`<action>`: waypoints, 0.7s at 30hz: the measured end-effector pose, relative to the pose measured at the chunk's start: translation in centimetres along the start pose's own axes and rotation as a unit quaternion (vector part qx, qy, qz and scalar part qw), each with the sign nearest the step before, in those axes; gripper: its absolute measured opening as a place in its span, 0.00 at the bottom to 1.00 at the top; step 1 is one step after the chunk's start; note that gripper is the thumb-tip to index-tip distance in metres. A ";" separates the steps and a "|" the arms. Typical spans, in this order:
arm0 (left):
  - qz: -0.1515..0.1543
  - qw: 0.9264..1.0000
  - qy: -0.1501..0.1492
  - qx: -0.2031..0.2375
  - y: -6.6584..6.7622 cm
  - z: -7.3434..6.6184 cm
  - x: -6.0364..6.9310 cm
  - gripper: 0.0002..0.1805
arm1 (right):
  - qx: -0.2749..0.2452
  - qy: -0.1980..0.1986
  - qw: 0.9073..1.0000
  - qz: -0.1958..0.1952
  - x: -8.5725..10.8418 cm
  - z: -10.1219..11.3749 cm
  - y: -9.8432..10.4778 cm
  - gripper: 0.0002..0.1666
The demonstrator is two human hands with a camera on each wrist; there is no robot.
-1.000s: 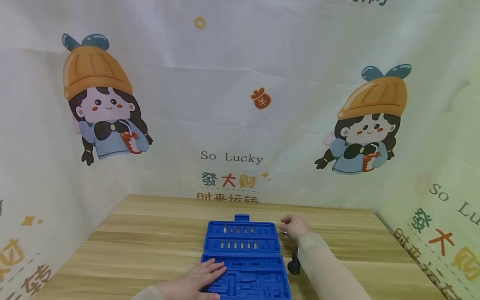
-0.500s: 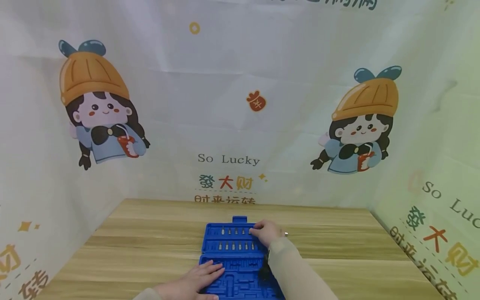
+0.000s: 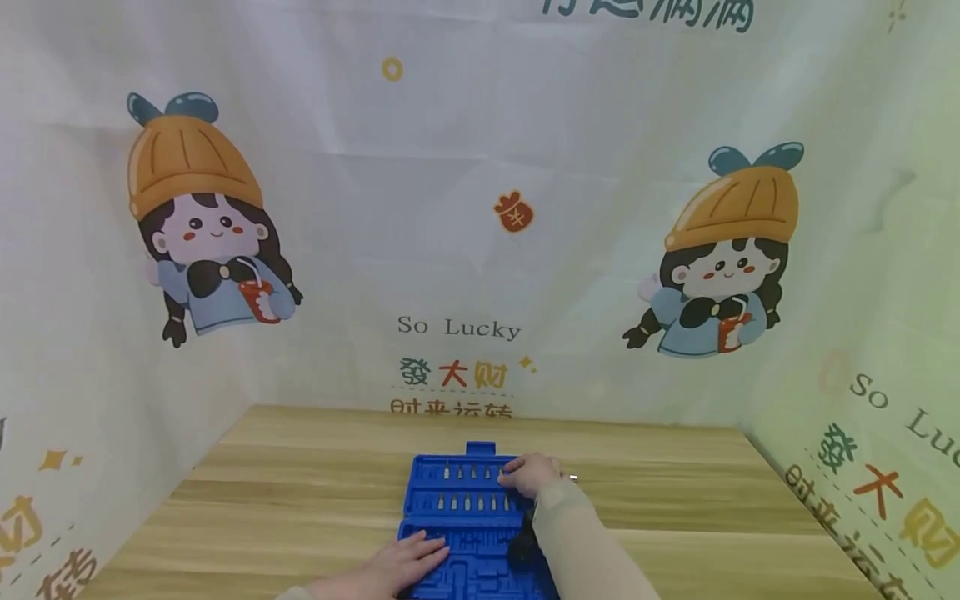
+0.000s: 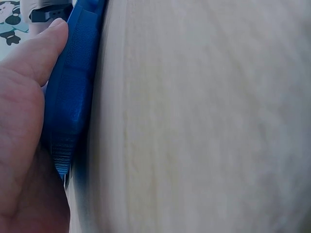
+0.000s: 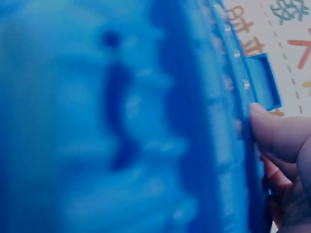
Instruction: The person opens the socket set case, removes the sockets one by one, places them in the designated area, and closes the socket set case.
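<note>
Blue case [image 3: 483, 522], bits [image 3: 467, 503] inside, lies open on surface [image 3: 300, 500] | your left hand [image 3: 393, 568] rests straight-fingered on it | your right hand [image 3: 531, 477] at far row, pinch unclear | likely bit handling; next needs precision

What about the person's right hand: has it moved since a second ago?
Yes, left in the head view: the right hand was over the table, just right of the blue case; now it overlaps the case's upper right part.
</note>
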State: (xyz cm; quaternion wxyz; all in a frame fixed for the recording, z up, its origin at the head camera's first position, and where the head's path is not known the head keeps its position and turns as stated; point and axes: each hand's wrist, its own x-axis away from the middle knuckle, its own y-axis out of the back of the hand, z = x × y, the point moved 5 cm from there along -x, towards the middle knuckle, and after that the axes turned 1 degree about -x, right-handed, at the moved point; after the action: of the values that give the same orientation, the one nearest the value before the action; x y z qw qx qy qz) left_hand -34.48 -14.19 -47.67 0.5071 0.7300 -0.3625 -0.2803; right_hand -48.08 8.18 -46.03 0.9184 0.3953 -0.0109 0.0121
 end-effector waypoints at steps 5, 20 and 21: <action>0.002 1.000 0.006 -0.001 0.1 0.0 0.1 0.39 | -0.044 -0.016 0.999 0.006 -0.6 -0.3 -0.1 0.11; -0.006 1.000 -0.001 0.009 -0.1 -0.1 0.6 0.38 | -0.107 -0.042 0.993 -0.021 0.8 0.9 0.2 0.06; -0.005 1.000 -0.004 0.011 -0.1 0.0 0.6 0.37 | -0.112 -0.043 0.993 -0.021 0.7 0.9 0.1 0.06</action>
State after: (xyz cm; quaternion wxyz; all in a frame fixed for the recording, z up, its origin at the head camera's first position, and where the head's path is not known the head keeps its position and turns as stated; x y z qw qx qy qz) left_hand -34.10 -14.61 -47.83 0.4957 0.7366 -0.3637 -0.2819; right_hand -47.36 7.60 -45.26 0.9556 0.2903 -0.0432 -0.0254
